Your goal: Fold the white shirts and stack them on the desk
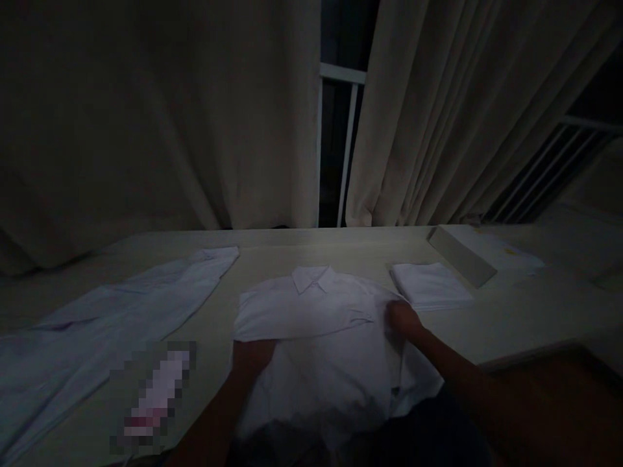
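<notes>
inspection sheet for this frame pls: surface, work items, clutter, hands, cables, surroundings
Surface: pale flat tabletop, dimly lit.
Work items: white collared cotton shirt lying face up, collar away from the person, sleeves folded across the front.
Clutter: folded white cloth stack right of the shirt; long white garment spread flat at left; pale rectangular box at far right; a blurred-out patch near the left arm.
Hands: left hand flat on the shirt's lower left; right hand on its right edge; grip unclear.
Cables: nothing seen.
Surroundings: beige curtains behind the table, dark window frame between them.
</notes>
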Available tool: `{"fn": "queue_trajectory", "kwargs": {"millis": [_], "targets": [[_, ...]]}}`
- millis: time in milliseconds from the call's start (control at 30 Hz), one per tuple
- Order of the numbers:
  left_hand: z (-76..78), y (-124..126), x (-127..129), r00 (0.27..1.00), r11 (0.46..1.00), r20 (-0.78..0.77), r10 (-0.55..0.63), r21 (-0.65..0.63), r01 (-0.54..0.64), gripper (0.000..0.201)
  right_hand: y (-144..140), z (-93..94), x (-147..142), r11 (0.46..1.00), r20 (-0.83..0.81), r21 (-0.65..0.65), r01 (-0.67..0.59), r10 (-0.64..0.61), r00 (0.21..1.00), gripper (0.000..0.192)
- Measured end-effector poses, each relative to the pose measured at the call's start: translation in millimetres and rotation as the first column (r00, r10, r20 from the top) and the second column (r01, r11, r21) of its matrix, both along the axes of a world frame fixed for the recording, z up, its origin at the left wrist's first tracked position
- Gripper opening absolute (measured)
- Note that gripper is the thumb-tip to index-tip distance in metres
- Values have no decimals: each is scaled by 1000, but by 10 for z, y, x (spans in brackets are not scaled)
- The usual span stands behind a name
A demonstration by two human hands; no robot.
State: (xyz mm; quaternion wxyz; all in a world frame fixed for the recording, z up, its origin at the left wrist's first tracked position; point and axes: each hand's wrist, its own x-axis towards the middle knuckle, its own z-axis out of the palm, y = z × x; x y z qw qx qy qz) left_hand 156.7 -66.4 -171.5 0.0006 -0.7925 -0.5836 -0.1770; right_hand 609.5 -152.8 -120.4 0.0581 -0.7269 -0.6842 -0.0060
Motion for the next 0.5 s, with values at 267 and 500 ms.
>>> {"fn": "queue_trajectory", "kwargs": {"millis": [267, 500], "targets": [[62, -64, -109, 1000, 994, 2, -11, -112, 11, 48, 190, -246, -1408, 957, -146, -6, -291, 287, 947, 60], [180, -330, -308, 995, 990, 24, -97, -100, 99, 40, 207, -438, -1514, 958, -87, -37, -284, 280, 956, 65]]}}
